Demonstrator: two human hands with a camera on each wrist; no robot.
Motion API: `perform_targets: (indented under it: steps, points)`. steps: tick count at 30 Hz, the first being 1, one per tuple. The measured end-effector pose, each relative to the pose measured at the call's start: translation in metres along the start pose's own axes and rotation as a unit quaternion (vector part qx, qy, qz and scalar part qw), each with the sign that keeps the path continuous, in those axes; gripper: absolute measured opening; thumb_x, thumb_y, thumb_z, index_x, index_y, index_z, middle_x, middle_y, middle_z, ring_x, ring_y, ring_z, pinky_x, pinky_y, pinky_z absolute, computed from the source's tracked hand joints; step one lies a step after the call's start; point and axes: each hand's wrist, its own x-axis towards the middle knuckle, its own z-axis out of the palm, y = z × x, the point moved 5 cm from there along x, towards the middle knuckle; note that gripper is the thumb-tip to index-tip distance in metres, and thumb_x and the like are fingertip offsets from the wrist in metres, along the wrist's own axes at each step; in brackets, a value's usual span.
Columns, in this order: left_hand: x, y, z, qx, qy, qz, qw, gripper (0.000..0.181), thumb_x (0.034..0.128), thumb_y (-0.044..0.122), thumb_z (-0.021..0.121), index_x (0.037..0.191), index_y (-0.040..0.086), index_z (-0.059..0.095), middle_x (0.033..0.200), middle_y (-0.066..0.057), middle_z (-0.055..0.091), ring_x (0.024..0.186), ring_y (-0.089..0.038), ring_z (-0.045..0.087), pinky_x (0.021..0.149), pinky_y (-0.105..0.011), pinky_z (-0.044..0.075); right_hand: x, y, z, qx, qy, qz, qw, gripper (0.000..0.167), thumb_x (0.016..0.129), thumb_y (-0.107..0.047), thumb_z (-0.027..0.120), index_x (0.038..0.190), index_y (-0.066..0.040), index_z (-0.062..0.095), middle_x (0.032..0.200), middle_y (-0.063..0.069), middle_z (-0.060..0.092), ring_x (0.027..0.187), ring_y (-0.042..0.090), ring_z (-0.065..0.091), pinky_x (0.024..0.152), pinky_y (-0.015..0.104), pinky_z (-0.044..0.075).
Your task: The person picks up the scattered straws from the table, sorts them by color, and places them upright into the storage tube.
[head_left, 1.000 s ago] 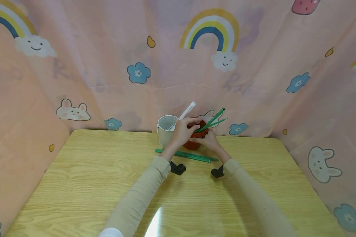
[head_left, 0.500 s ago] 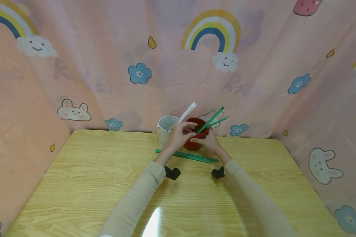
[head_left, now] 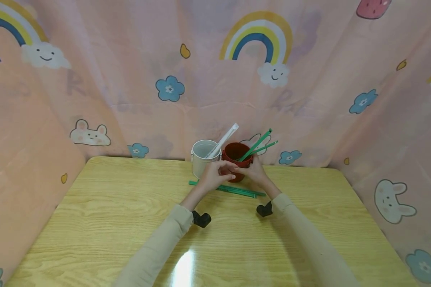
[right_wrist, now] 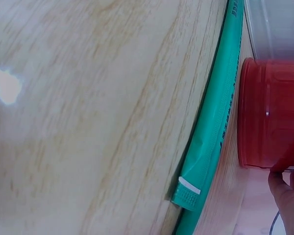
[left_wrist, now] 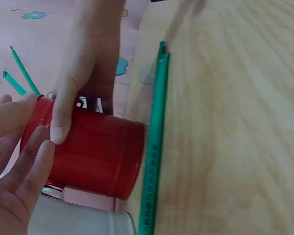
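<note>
My right hand (head_left: 256, 172) grips the side of a small red bucket (left_wrist: 98, 154), its thumb lying along the front wall. Two green-wrapped straws (head_left: 259, 142) lean to the right out of this bucket. My left hand (head_left: 214, 174) is in front of the red bucket, fingers loosely bent and holding nothing. In the left wrist view its fingertips (left_wrist: 45, 147) come up close to the red wall; whether they touch it I cannot tell. Left of the red bucket stands a white bucket (head_left: 199, 166), with a white-wrapped straw (head_left: 222, 140) slanting out of it.
More green-wrapped straws (head_left: 238, 191) lie side by side on the wooden table (head_left: 104, 215), just in front of the buckets. A pink printed curtain (head_left: 208, 111) hangs directly behind the buckets and along both sides. A black wrist mount (head_left: 202, 219) shows under the left forearm.
My left hand has drawn back from the red bucket's mouth, down and toward me, exposing the rim. The right hand keeps its hold, and the two straws stay in the red bucket.
</note>
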Motion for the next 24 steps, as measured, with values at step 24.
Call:
perform_targets:
  steps: [24]
  points:
    - [-0.021, -0.044, 0.001, 0.074, -0.066, -0.054, 0.9936, 0.036, 0.0817, -0.001, 0.072, 0.117, -0.002, 0.065, 0.113, -0.016, 0.069, 0.106, -0.032, 0.064, 0.093, -0.038, 0.053, -0.012, -0.032, 0.003, -0.002, -0.015, 0.029, 0.9995, 0.083, 0.081, -0.007, 0.075, 0.145, -0.003, 0.022, 0.149, 0.019, 0.034, 0.137, 0.035, 0.032, 0.114, 0.053, 0.031]
